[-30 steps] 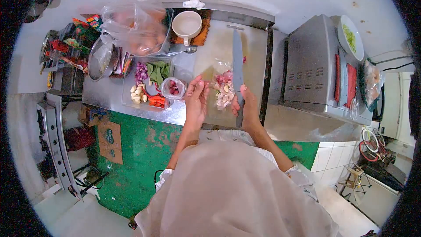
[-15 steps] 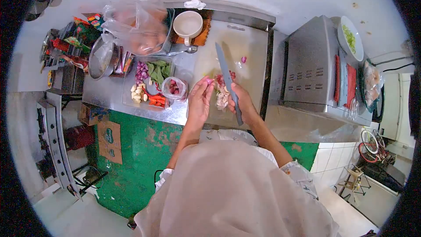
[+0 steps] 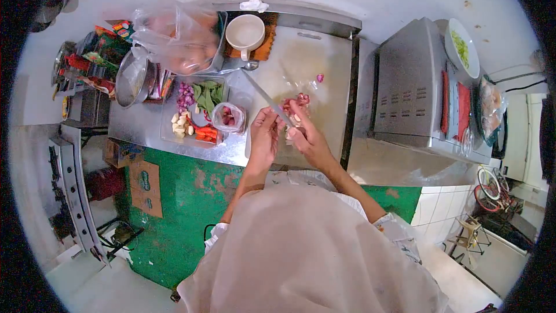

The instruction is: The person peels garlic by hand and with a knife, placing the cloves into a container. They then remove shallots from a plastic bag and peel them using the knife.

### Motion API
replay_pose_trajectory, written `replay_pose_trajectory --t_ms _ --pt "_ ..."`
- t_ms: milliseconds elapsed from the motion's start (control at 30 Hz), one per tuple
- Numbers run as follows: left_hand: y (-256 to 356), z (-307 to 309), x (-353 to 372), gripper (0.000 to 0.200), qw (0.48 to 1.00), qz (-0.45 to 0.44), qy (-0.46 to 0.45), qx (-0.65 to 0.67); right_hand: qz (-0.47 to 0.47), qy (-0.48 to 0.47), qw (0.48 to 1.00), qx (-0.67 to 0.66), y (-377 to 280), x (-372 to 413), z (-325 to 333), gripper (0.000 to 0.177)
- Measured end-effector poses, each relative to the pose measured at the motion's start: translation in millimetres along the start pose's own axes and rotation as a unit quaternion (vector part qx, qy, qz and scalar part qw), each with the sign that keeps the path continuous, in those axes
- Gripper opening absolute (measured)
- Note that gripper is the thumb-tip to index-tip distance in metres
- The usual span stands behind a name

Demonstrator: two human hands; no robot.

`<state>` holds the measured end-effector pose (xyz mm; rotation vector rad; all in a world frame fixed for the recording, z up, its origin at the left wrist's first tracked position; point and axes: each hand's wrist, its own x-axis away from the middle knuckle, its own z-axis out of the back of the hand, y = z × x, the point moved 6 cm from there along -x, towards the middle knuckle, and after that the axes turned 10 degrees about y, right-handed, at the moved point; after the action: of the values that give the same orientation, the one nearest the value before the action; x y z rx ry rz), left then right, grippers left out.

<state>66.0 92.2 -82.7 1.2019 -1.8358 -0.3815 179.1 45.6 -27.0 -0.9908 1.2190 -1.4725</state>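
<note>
The knife [image 3: 266,97] is gripped in the closed right hand [image 3: 308,139] over the near part of the cutting board [image 3: 327,64], its blade slanted away leftward past the curled left hand [image 3: 263,133], whose hold cannot be told, with garlic and shallots [image 3: 298,103] piled just beyond and a white cup [image 3: 245,32] farthest back.

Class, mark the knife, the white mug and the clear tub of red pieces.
knife [image 3: 265,97]: head view, middle of the blade.
white mug [image 3: 245,31]: head view, inside of the bowl.
clear tub [image 3: 229,117]: head view, its open top.

Bright even light, fisheye edges, dark vignette
</note>
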Motion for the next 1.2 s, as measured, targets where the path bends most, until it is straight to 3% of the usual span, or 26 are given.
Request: replay_pose_trajectory --t_ms 67,133,167,233,267,333,567,833,933,1067,1133,1167,1200 --pt "1 -1 0 0.017 1.000 -0.005 -0.008 -0.007 0.028 0.005 1.000 -0.013 -12 0 1 0.057" --pt "6 -6 4 0.018 1.000 -0.006 0.006 -0.029 -0.080 -0.036 0.996 -0.025 -5 2 -1 0.057" --pt "7 -8 6 0.018 1.000 -0.006 0.006 -0.029 -0.081 -0.037 0.996 -0.025 2 1 -2 0.057" --pt "10 -12 8 0.019 1.000 -0.020 0.007 -0.007 0.115 -0.001 0.989 0.098 -8 -5 -1 0.056" --pt "12 -14 10 0.019 1.000 -0.020 0.007 -0.007 0.114 0.000 0.989 0.099 -4 -2 2 0.056" --pt "17 -16 13 0.016 1.000 -0.019 0.020 0.016 -0.016 -0.052 0.995 0.078 -10 -1 3 0.053" --pt "13 -6 8 0.014 0.999 -0.027 0.041 0.002 0.007 -0.052 0.992 0.115 -16 0 1 0.049" --pt "18 -12 12 0.013 0.997 -0.022 0.076 0.014 0.144 0.018 0.967 0.207 -28 2 -3 0.050" --pt "20 -17 17 0.012 0.993 -0.029 0.114 0.021 0.135 0.020 0.966 0.220 -24 3 -5 0.049" --pt "13 -8 11 0.011 0.996 -0.011 0.088 0.008 0.141 0.047 0.965 0.217 -24 3 -4 0.048" --pt "11 -4 9 0.012 0.996 -0.031 0.081 0.012 0.028 -0.007 0.978 0.205 -17 1 -4 0.048" --pt "10 -2 8 0.012 0.996 -0.031 0.081 0.012 0.028 -0.007 0.978 0.205 -6 0 -6 0.048" --pt "10 -2 8 0.013 0.997 -0.038 0.074 0.004 0.105 0.042 0.980 0.166 4 -2 -6 0.044"
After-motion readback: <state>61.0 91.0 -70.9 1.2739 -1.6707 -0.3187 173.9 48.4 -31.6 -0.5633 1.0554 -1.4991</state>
